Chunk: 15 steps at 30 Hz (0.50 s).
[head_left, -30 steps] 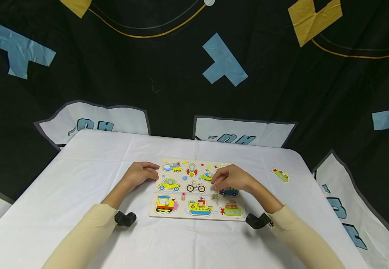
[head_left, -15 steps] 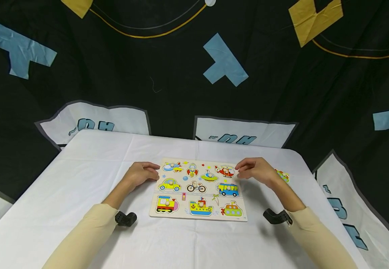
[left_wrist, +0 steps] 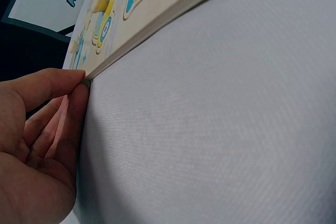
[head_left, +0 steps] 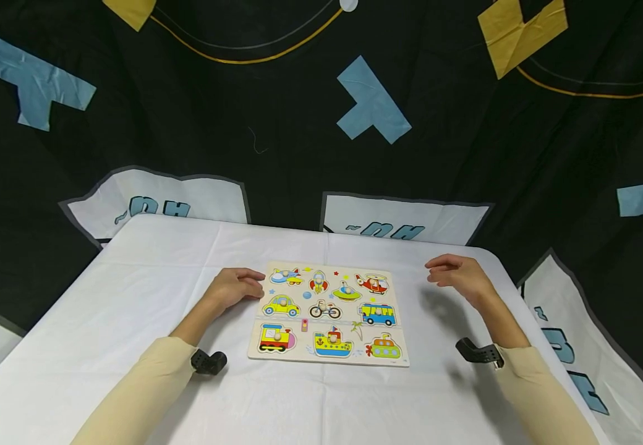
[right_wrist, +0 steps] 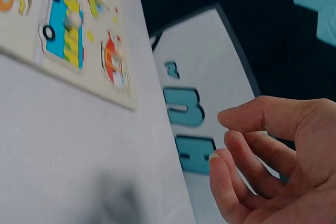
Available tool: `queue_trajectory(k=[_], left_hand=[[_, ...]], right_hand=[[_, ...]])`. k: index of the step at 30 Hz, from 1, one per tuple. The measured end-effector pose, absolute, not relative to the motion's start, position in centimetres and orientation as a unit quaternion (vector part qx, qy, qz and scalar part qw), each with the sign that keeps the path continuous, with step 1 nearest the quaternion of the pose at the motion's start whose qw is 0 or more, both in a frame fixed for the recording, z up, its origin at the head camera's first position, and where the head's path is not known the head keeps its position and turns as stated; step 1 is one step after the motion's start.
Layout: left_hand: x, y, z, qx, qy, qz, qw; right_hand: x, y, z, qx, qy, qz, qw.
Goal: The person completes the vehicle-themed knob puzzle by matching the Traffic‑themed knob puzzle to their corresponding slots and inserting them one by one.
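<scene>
A wooden puzzle board [head_left: 302, 356] lies flat on the table, covered with vehicle pictures. My left hand [head_left: 235, 290] rests at its left edge, thumb and fingertips touching the rim; the left wrist view shows the thumb [left_wrist: 58, 83] against the board's side. Knobbed pieces include the bus [head_left: 378, 314], boat [head_left: 332, 343] and train [head_left: 276, 338]. A submarine picture [head_left: 384, 347] fills the lower right, with no knob discernible. My right hand [head_left: 457, 275] hovers right of the board, fingers loosely bent and holding nothing. The loose submarine piece is hidden behind this hand.
A white cloth [head_left: 199, 395] covers the table. Behind it hangs a black curtain [head_left: 277, 142] with blue and yellow patches. The table's right edge runs close beside my right forearm. Each wrist carries a black camera [head_left: 208, 362].
My right hand has moved from above the board's bus area to the right, now covering the loose submarine piece. The bus is in full view. The left hand stays at the board's edge.
</scene>
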<state>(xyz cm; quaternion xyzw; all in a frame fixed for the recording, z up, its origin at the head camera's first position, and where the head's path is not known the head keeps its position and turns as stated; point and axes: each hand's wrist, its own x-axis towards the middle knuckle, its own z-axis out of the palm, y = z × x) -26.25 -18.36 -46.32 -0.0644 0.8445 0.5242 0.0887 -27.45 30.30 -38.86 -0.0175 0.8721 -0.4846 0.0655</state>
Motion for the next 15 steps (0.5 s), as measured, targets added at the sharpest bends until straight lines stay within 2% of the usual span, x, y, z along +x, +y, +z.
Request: queue_trajectory(k=[6, 15], left_hand=[[-26.2, -18.4, -46.2, -0.066, 0.846, 0.521, 0.089], [-26.2, -18.3, -46.2, -0.067, 0.844, 0.525, 0.089]], right_hand=[[-27.5, 32.5, -39.3, 0.0, 0.873, -0.486, 0.038], [-27.7, 35.2, -40.3, 0.05, 0.867, -0.494, 0.038]])
